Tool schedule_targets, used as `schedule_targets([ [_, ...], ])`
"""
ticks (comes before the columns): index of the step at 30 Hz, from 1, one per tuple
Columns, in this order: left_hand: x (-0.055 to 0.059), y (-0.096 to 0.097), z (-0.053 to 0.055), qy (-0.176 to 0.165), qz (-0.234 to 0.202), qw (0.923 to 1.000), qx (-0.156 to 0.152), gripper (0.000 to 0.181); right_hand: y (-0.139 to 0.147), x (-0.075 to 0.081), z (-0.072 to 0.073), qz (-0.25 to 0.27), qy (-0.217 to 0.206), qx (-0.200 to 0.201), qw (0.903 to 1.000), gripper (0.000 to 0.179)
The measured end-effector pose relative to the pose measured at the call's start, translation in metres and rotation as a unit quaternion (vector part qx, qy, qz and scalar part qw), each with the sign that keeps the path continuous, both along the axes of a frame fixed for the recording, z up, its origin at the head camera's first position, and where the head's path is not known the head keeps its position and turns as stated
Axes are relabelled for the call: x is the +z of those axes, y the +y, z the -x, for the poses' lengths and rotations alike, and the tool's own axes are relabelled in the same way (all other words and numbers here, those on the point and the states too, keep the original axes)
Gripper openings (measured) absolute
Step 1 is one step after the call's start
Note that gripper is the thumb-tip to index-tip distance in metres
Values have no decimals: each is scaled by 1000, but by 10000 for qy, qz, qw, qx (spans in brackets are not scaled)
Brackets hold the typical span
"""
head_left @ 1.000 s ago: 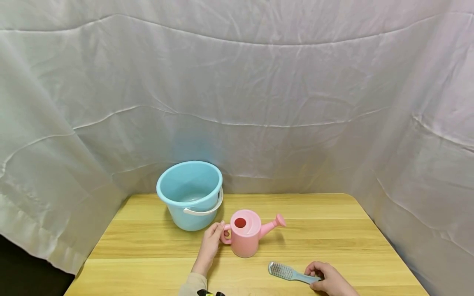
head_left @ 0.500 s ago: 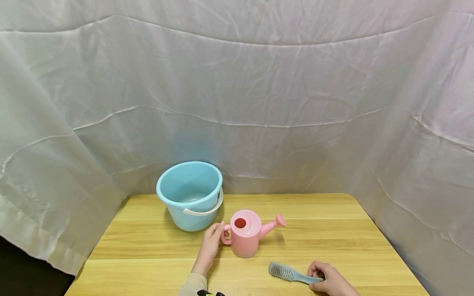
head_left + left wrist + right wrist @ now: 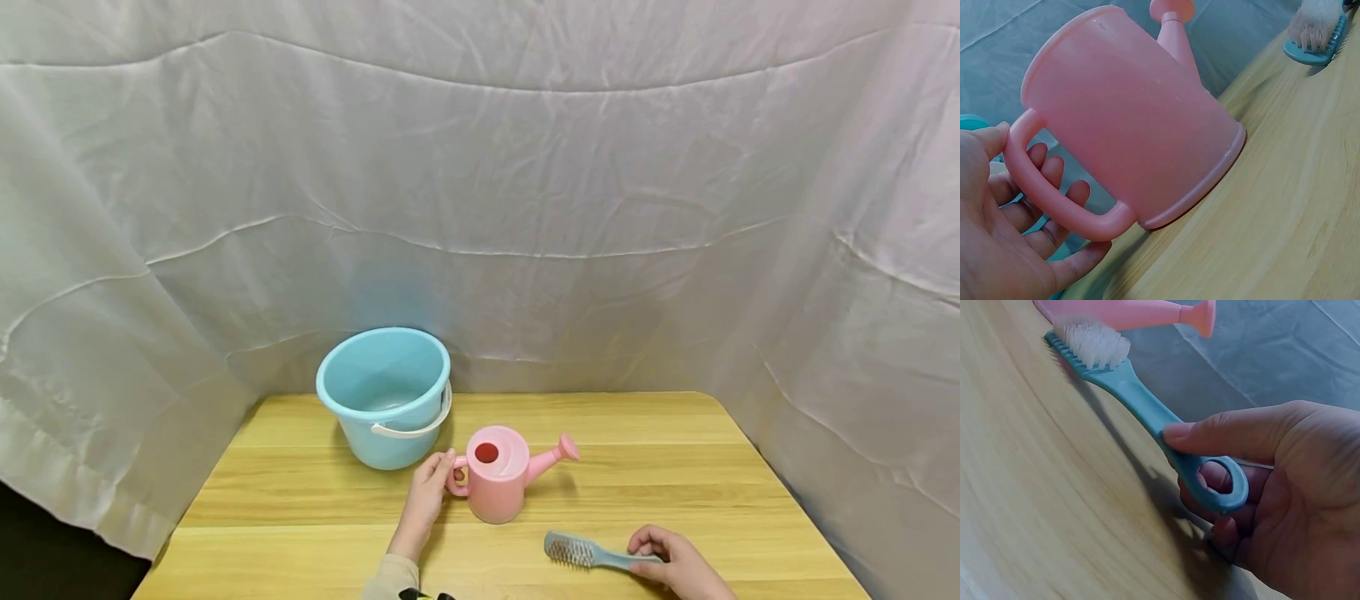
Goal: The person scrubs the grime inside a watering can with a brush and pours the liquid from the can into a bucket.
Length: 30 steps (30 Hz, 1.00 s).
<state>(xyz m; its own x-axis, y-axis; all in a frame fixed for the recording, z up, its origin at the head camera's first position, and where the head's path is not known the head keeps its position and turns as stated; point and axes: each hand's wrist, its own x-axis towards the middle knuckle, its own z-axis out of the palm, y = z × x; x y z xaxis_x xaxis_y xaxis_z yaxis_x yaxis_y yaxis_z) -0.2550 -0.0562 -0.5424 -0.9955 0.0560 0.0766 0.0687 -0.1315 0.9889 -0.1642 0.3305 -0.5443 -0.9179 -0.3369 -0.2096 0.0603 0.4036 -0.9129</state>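
Observation:
A pink watering can (image 3: 497,493) stands upright on the wooden table, its spout to the right. My left hand (image 3: 425,493) holds its loop handle; in the left wrist view the fingers pass through the loop (image 3: 1047,199) and the thumb touches its top. At the front right, my right hand (image 3: 681,568) pinches the end of a blue scrub brush (image 3: 611,559). The right wrist view shows the thumb on the brush handle (image 3: 1147,409), fingers behind its holed end, and pale bristles (image 3: 1094,345) at the far end.
A light blue bucket (image 3: 393,446) with a white handle (image 3: 412,432) stands behind the left hand, near the table's back edge. Grey cloth (image 3: 525,167) hangs around the back and sides of the table (image 3: 300,550).
The brush has rolled in my right hand, so its bristles turn from upward to the near side. That hand has shifted slightly right. Left hand and watering can stay still.

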Motion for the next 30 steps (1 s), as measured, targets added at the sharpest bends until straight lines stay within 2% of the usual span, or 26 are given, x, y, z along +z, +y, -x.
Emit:
schedule_targets([
  [6,-1,1,1,-10,-43,10000,-21,47,2,2,0,241,-250,-293,9990,36],
  [14,-2,0,2,21,-43,10000,-21,48,6,2,0,839,-22,-134,9964,40],
  [17,-2,1,2,-1,-16,10000,-13,47,7,4,-1,1301,-149,-103,9913,33],
  [21,-2,0,2,-22,-5,10000,-18,45,7,7,-3,1821,-328,-83,9827,14],
  [25,-2,0,2,-46,-40,10000,-23,47,7,13,-5,1829,-392,-177,9822,10],
  [30,-1,0,0,-41,-8,10000,-10,48,7,21,-6,1913,-790,-513,9770,10],
])
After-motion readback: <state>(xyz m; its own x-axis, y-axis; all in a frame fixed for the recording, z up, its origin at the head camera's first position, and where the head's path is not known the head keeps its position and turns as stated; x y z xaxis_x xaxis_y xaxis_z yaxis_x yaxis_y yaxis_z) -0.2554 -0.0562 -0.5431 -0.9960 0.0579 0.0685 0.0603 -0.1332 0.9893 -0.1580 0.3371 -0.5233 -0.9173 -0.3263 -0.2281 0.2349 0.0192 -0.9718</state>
